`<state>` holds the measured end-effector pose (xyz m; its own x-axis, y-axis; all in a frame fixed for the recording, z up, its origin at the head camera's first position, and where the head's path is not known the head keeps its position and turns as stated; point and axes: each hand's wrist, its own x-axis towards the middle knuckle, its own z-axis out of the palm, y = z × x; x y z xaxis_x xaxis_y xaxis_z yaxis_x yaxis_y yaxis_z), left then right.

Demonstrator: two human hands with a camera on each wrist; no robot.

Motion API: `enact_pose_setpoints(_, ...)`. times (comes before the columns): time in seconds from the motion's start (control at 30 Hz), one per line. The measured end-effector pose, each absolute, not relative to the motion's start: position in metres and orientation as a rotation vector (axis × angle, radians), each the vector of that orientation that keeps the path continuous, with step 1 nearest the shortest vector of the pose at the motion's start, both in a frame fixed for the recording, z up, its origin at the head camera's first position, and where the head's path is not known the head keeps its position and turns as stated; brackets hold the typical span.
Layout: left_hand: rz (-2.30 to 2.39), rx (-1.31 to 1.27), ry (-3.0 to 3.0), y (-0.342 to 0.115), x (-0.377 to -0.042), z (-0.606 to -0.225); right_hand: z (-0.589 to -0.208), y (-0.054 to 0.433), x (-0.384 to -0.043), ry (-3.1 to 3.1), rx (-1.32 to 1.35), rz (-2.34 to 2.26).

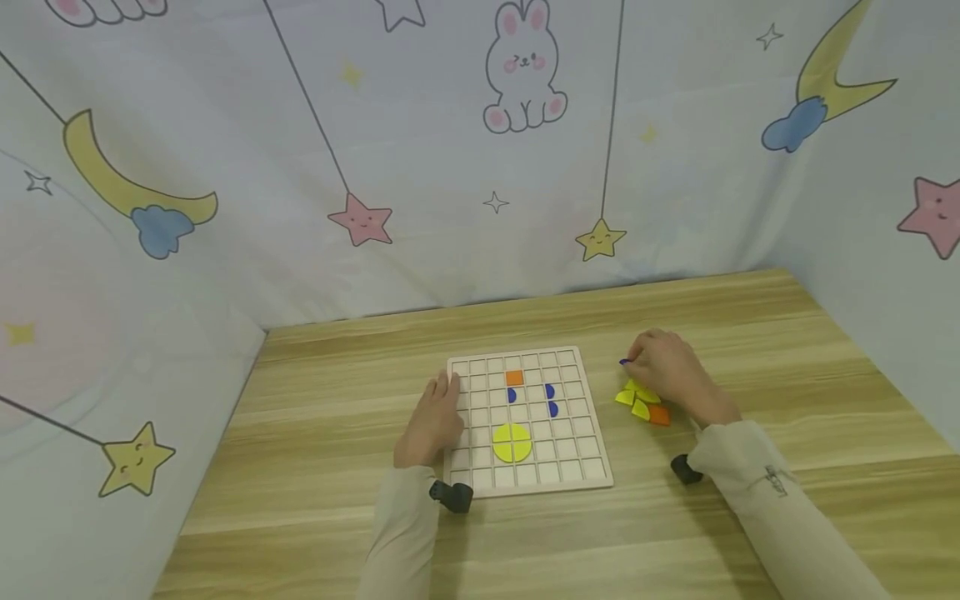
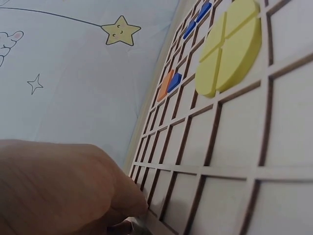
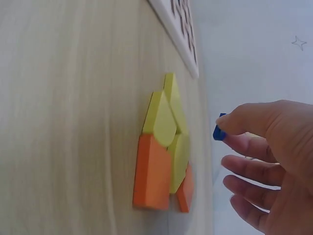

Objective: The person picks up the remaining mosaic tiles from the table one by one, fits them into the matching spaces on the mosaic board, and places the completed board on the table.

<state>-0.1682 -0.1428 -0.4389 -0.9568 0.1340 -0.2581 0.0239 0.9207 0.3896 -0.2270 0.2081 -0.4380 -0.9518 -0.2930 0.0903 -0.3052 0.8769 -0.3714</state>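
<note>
My left hand (image 1: 431, 421) rests along the left edge of a pale wooden grid board (image 1: 570, 472), its fingers touching the frame. Between thumb and index finger, my right hand (image 1: 671, 367) pinches a small blue piece (image 3: 219, 132), raised over a loose pile right of the board. That pile has several yellow quarter-round pieces (image 3: 160, 117) and orange pieces (image 3: 154, 176). On the board, yellow quarters form a circle (image 1: 502, 452) near the front. Farther back lie an orange square (image 1: 514, 378) and three blue half-round pieces (image 1: 553, 409).
The wood-grain table (image 1: 315, 467) carries everything. Behind it and along both sides hangs a pale printed cloth (image 1: 450, 275) with stars, moons and a rabbit. Each wrist wears a small black camera (image 1: 453, 497).
</note>
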Motion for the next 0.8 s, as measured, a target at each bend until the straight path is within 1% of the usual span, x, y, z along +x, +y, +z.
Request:
enact_pose_setpoints(0.4,0.563,0.116,2.808,-0.142,-0.17,-0.441,-0.426,0.184,-0.218,-2.929,0.491,0.824)
enact_pose_setpoints(0.8,0.53,0.14,2.826,-0.142,-0.169,-0.441,-0.425,0.158,-0.207,-2.883,0.564,0.818)
